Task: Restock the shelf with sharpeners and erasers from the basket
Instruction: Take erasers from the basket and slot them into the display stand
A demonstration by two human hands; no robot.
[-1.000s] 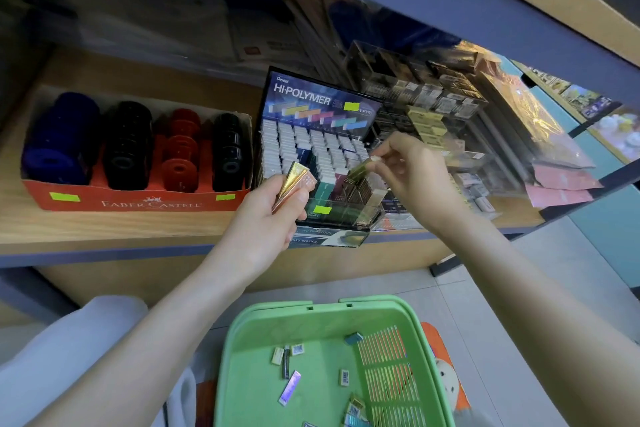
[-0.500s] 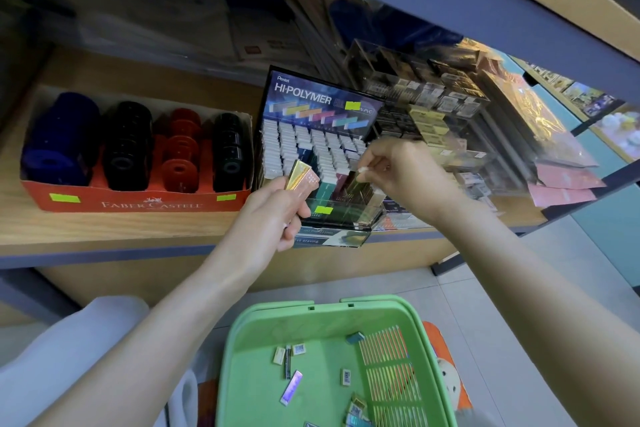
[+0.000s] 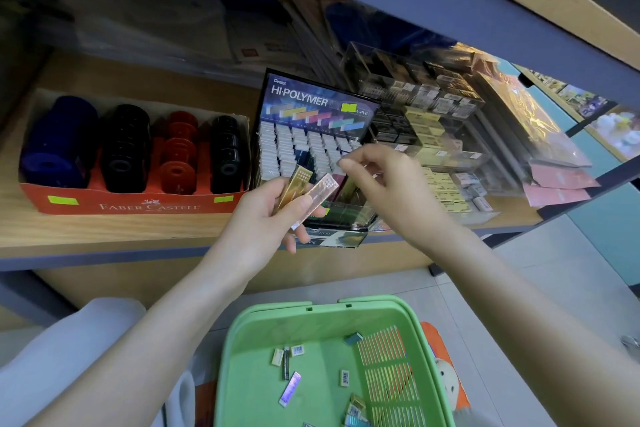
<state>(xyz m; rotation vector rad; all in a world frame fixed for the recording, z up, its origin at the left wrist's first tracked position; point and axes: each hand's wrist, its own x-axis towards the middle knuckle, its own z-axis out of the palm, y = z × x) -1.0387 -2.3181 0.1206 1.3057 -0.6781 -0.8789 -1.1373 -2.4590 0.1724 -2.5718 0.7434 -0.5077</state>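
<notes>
Our left hand (image 3: pixel 263 224) grips two slim packs (image 3: pixel 313 196); our right hand (image 3: pixel 388 184) curls beside them, hold unclear, before the Pentel HI-POLYMER display (image 3: pixel 311 102) and FABER-CASTELL box (image 3: pixel 138 206) on our wooden shelf (image 3: pixel 114 230), basket (image 3: pixel 242 326) below

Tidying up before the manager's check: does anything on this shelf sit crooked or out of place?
Yes. The Hi-Polymer display is turned askew beside the squarely set Faber-Castell tray, and the flat box under it juts past the front edge of the shelf.
</notes>
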